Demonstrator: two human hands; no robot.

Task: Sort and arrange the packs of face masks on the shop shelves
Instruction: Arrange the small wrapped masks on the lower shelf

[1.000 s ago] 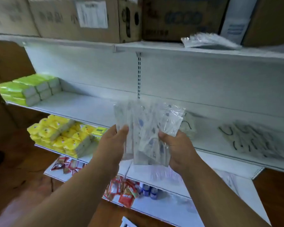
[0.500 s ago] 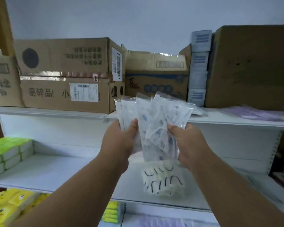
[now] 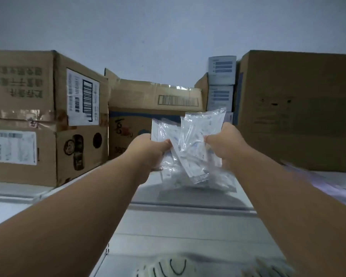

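Both hands, the left hand (image 3: 148, 149) and the right hand (image 3: 223, 146), are curled around a fanned bundle of clear mask packs (image 3: 188, 144), held up just over the top shelf (image 3: 188, 198). Behind it stand cardboard boxes (image 3: 48, 116) and stacked small white boxes (image 3: 221, 84).

Single head-worn view, close behind the outstretched forearms, facing forward along the top shelf (image 3: 188, 198)
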